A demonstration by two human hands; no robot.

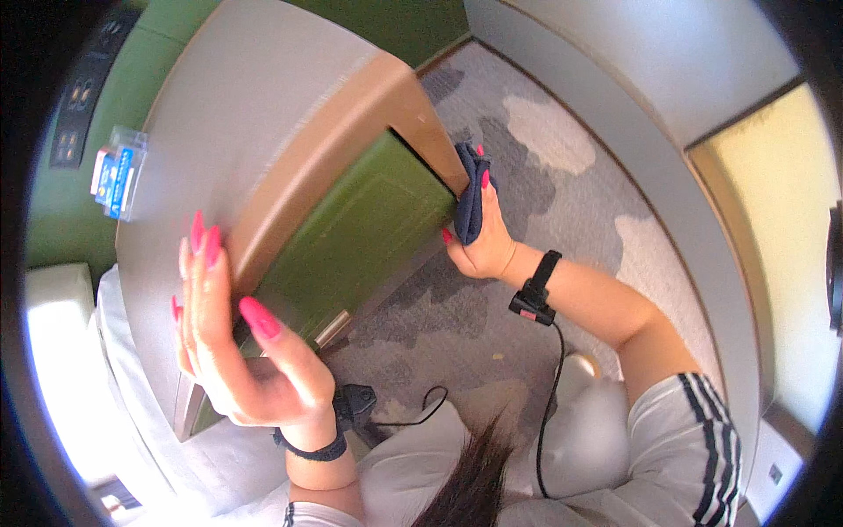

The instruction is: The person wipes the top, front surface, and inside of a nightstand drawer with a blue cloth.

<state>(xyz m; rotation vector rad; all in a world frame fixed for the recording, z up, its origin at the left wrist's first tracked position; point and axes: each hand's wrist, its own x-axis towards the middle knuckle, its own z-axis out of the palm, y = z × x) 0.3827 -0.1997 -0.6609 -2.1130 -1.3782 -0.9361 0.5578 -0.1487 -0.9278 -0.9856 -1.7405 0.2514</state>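
Note:
A bedside cabinet [263, 99] with a light top, a brown rounded edge and a green drawer front [355, 230] stands before me. My right hand [484, 244] grips a folded dark blue cloth [469, 211], which lies against the cabinet's right side near the front corner. Over the near left end of the cabinet is my left hand [257, 369], empty, its thumb apart from the fingers. Whether it touches the cabinet I cannot tell. A metal pull [332, 328] shows at the drawer's lower edge.
A clear holder with blue printed cards [115, 178] stands at the cabinet's back edge. Behind it, a dark socket panel [79, 99] runs along the green wall. White bedding [125, 369] lies at left. Black cables [558, 395] hang from both wrist straps above the patterned carpet [560, 132].

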